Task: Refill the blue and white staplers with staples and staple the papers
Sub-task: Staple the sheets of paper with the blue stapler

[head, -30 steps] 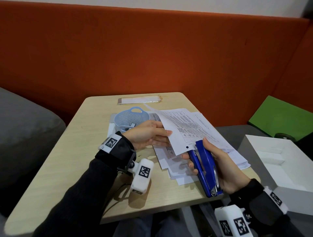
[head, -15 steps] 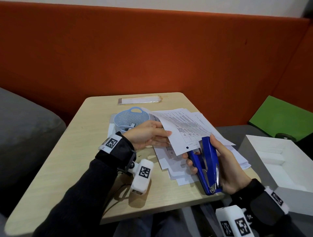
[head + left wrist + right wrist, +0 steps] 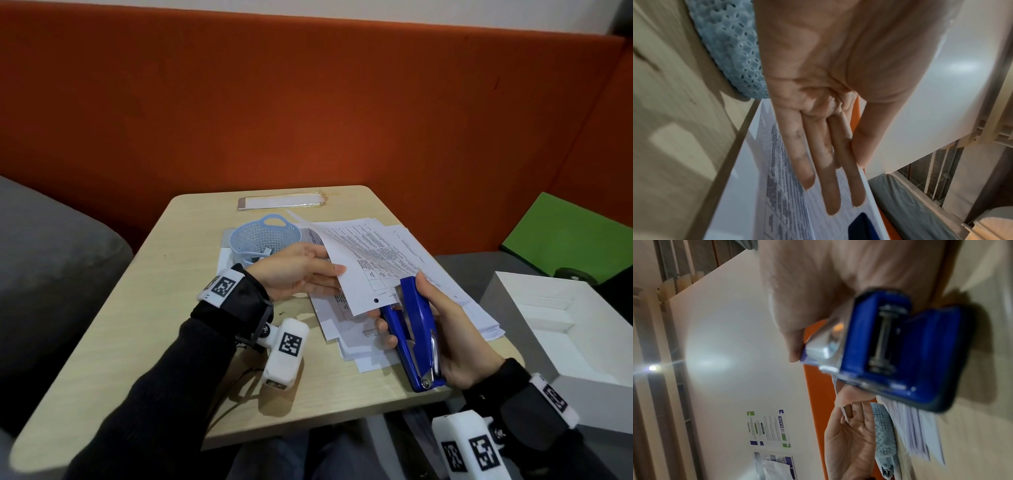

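The right hand (image 3: 455, 335) grasps the blue stapler (image 3: 416, 329), its long axis pointing away from the person, its mouth at the near corner of the lifted papers (image 3: 363, 270); the left hand (image 3: 294, 270), fingers straight, pinches that sheaf just left of the stapler, above the counter (image 3: 144, 308); the corner looks set between the jaws, so the squeeze falls to the right hand.

A glossy blue plastic shell is being shown by the stapler (image 3: 414, 329), with shiny bare metal at its hinge pin and inner rail. Matt white printed paper is being seen in the sheets (image 3: 373, 270). A pale wood-grain laminate with a smooth finish is being presented by the table (image 3: 178, 274). Perforated matt light-blue plastic is being displayed by the basket (image 3: 260, 236).
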